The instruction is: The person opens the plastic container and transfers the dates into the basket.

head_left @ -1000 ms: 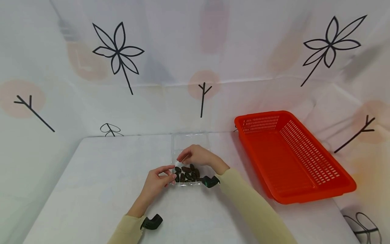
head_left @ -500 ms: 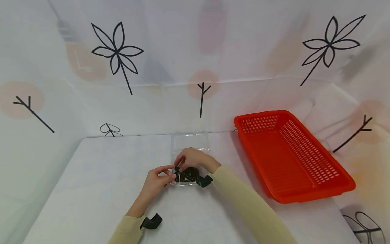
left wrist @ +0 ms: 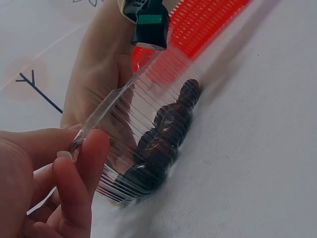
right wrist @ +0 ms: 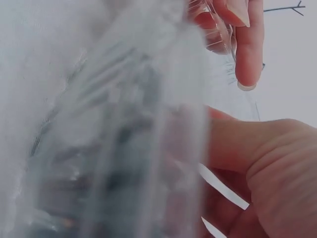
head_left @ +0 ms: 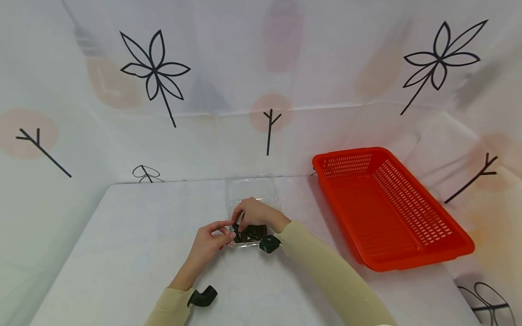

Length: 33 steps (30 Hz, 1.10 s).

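A clear plastic clamshell box (head_left: 251, 190) stands on the table, its lid laid back towards the wall. Dark brown oval fruits that look like dates (head_left: 256, 232) lie in the box; in the left wrist view the dates (left wrist: 166, 144) show through its ribbed side. My left hand (head_left: 208, 241) pinches the box's near-left rim between thumb and fingers. My right hand (head_left: 258, 213) reaches into the box from above, fingers bent downward over the left part of the dates. Its fingertips are hidden, and the right wrist view is blurred by the box wall.
To the right, a large red plastic basket (head_left: 416, 194) with slotted sides stands at an angle. White cloth (head_left: 163, 235) covers the table, and a patterned white backdrop (head_left: 228, 90) rises behind it.
My right hand has moved down and slightly left, into the box, covering dates that showed earlier. My left hand has kept its grip on the rim.
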### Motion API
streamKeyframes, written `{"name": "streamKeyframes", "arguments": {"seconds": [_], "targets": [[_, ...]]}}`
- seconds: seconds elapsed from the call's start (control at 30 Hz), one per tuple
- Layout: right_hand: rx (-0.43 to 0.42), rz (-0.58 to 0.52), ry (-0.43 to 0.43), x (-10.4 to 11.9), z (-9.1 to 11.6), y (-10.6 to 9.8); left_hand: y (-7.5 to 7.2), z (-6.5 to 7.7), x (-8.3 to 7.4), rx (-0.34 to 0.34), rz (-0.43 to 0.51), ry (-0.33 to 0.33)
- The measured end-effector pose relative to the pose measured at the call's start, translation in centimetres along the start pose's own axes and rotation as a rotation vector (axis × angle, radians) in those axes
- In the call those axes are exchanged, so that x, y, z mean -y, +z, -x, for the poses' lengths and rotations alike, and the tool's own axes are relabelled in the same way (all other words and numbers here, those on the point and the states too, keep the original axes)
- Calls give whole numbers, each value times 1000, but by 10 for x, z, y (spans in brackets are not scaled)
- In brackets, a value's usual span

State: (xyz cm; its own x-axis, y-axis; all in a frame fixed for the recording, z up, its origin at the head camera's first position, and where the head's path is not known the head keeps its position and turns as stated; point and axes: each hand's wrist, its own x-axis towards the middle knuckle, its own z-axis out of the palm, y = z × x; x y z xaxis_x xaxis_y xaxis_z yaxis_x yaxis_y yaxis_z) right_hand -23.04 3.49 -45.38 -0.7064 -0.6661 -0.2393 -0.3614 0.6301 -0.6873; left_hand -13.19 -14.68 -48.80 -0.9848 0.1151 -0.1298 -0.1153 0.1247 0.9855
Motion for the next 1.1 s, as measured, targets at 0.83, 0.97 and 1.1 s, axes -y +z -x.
{"name": "streamKeyframes", "arguments": {"seconds": [0.83,0.97,1.1], "targets": [[70,-38,-17,-2,2,-3,2,1,1,-1,-6,5],[28,-35,-20,-5,0,1,2,2,-1,-5,2,0],[-5,6,-19,-6,-2,4,2,1,-1,-5,8,1]]}}
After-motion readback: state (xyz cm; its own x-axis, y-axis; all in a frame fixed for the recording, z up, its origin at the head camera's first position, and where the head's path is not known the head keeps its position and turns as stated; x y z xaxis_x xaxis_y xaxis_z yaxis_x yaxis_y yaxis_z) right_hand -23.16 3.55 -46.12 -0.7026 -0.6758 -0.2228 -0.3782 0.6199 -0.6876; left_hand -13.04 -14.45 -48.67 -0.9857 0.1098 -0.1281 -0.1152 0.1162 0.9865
